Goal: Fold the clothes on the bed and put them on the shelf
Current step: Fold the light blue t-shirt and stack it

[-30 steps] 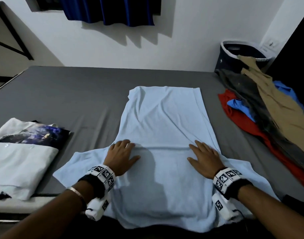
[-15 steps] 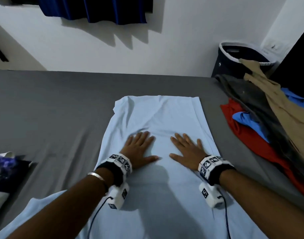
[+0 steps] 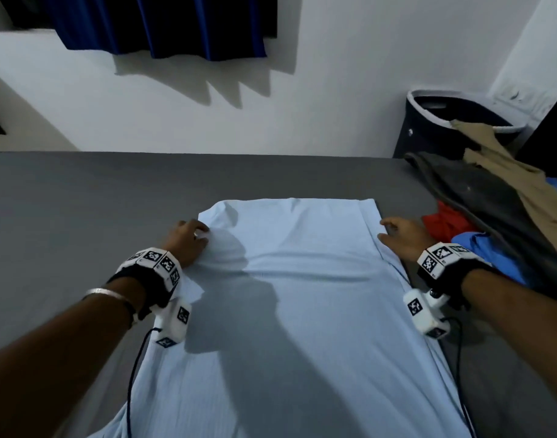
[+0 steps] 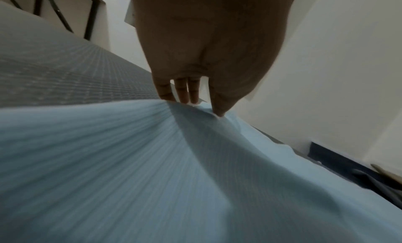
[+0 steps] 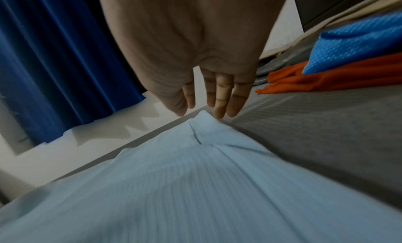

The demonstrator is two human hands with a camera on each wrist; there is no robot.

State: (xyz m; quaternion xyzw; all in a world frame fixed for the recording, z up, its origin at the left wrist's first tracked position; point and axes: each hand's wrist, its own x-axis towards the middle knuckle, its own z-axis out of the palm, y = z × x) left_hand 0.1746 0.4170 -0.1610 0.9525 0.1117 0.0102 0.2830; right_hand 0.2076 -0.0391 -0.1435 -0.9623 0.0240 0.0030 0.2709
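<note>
A person's left hand [image 3: 184, 240] and right hand [image 3: 403, 236] reach the far corners of a pale blue shirt [image 3: 302, 295] spread on a grey bed [image 3: 81, 200]. The left grip pinches the cloth at its corner, fingers [image 4: 182, 92] and thumb drawing a ridge of fabric up between them. The right grip is open, its straight fingers [image 5: 219, 98] hanging just above the other corner; whether they touch it cannot be told.

The shirt lies flat, between the two hands and running back under both wrists toward the person. Its long axis runs from the person out toward the wall. The straight hem is the far end, at the hands; the wider part, where the sleeves seem to spread, is the near end.

The likely trouble, judged from here, is an uneven lift. One corner is held and the other is not, so a pull from the left alone would drag the cloth askew and wrinkle the smoothed middle. The left pinch also sits slightly short of the corner tip, which could flop and spoil the fold line. Just beyond the right hand lies a pile of unfolded clothes [image 3: 492, 216], red, blue, dark and tan; a wide sweep could snag it. The cables [image 3: 135, 374] trailing from the wrist cameras cross the shirt and could catch a folded edge.
</note>
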